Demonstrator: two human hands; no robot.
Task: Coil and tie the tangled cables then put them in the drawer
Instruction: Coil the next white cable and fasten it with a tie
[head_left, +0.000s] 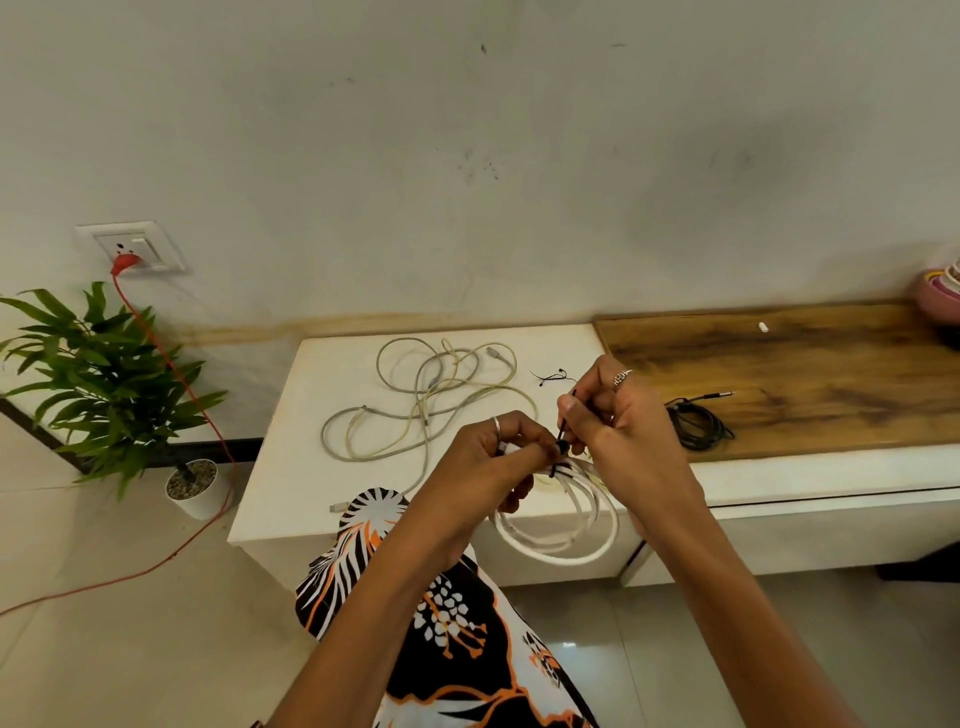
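Note:
A coiled white cable (563, 535) hangs in front of the white cabinet, held at its top by my left hand (501, 452). A black tie (561, 444) wraps the coil's top, and my right hand (608, 415) pinches the tie's free end just above it. Several tangled grey and cream cables (431, 400) lie loose on the white cabinet top (291, 467). A coiled black cable (698, 423) rests on the wooden top (831, 364) to the right. A spare black tie (551, 376) lies near the tangle.
A drawer front (810, 535) under the wooden top shows a gap along its upper edge. A potted plant (104, 384) stands on the floor at left, beside a red cord (208, 431) plugged into the wall socket (130, 249). Pink bowls (940, 291) sit far right.

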